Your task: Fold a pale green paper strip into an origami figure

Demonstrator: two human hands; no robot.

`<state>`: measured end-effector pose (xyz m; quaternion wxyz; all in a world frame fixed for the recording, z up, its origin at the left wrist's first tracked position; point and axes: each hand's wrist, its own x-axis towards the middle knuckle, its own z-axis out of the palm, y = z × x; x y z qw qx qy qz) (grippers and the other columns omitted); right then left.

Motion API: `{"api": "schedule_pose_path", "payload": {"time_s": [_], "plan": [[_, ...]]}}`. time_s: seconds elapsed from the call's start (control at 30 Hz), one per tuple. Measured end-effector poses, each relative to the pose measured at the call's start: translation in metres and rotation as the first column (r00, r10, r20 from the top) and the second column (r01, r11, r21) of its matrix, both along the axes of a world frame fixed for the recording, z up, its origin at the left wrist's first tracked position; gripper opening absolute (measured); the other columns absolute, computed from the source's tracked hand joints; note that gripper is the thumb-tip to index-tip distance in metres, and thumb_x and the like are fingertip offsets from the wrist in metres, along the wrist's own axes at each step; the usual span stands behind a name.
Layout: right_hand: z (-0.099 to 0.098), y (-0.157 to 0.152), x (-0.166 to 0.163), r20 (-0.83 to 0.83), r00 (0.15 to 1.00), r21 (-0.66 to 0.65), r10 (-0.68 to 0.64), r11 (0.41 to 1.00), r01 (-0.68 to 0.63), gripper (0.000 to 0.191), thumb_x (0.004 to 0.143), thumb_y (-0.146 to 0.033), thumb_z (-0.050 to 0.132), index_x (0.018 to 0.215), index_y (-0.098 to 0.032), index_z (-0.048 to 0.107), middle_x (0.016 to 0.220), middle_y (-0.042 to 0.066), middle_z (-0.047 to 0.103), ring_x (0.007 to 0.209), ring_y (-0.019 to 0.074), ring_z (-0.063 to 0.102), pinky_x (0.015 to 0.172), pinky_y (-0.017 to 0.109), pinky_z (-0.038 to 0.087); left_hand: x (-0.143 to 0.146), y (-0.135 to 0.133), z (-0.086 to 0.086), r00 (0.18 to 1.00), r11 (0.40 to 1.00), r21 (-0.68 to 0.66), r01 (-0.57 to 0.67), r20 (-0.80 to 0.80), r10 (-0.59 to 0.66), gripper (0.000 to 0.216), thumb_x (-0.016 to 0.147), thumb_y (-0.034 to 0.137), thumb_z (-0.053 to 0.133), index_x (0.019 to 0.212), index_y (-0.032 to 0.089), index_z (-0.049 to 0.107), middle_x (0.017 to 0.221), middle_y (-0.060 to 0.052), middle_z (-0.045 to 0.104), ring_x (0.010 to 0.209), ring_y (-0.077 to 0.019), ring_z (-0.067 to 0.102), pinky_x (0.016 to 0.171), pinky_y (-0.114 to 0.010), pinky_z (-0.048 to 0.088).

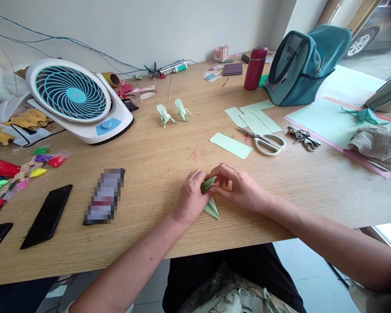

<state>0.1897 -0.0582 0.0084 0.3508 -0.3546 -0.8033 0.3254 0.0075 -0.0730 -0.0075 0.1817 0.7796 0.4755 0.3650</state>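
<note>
A piece of folded green paper (211, 208) is between my two hands, close to the table's front edge. My left hand (191, 193) is closed on its left side, and the fingers of my right hand (236, 184) pinch it from the right. One flap curls up between the hands, while a creased, pointed end sticks out below them. My fingers hide its middle. Beyond my hands lies a pale green paper strip (231, 145), with white-handled scissors (270, 144) to its right. Two folded paper figures (164, 115) stand farther back.
Several green strips (257, 121) lie behind the scissors, near a bunch of keys (304, 138). A red bottle (256, 68) and teal backpack (308, 65) stand at the back right. Left are a white fan (117, 124), a phone (104, 198) and a black phone (47, 216).
</note>
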Motion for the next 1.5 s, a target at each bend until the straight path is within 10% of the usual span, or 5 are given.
{"api": "schedule_pose_path", "payload": {"time_s": [0.47,1.03,1.33,1.5], "plan": [[-0.001,0.003,0.002,-0.063,0.998,0.169,0.017,0.986,-0.006,0.007,0.091,-0.013,0.060,0.093,-0.018,0.065,0.088,0.003,0.062,0.069,0.0114,0.060,0.066,0.027,0.052,-0.011,-0.002,0.021,0.981,0.968,-0.166,0.190,-0.006,-0.194,0.030,0.080,0.001,0.065,0.104,0.019,0.063,0.105,-0.005,0.063,0.097,-0.0192,0.062,0.084,-0.031,0.051],[-0.010,-0.010,0.009,0.139,0.982,0.331,0.128,0.928,-0.168,0.015,0.096,-0.013,0.052,0.103,-0.020,0.063,0.096,0.007,0.066,0.085,0.0172,0.065,0.075,0.031,0.054,-0.018,0.002,0.013,0.936,0.962,0.023,0.272,-0.237,-0.259,0.021,0.081,-0.002,0.059,0.081,0.019,0.057,0.082,-0.001,0.062,0.082,-0.0180,0.061,0.075,-0.029,0.049],[0.005,-0.014,0.012,0.148,0.989,0.329,0.028,0.941,-0.076,0.023,0.097,-0.017,0.053,0.117,-0.023,0.062,0.100,0.007,0.067,0.089,0.0204,0.067,0.078,0.035,0.055,0.000,-0.007,0.007,0.995,0.995,0.014,0.099,0.003,-0.099,0.018,0.084,0.003,0.064,0.091,0.019,0.063,0.089,-0.002,0.061,0.085,-0.0168,0.061,0.076,-0.028,0.048],[-0.001,-0.057,0.027,0.241,0.954,0.239,-0.178,0.964,0.119,0.030,0.096,-0.019,0.055,0.126,-0.021,0.054,0.107,0.010,0.067,0.098,0.0240,0.066,0.083,0.040,0.055,0.003,-0.011,0.002,0.987,0.993,0.113,0.030,-0.159,-0.011,0.011,0.087,0.010,0.065,0.083,0.020,0.061,0.085,-0.003,0.061,0.086,-0.0203,0.055,0.080,-0.033,0.047]]}}
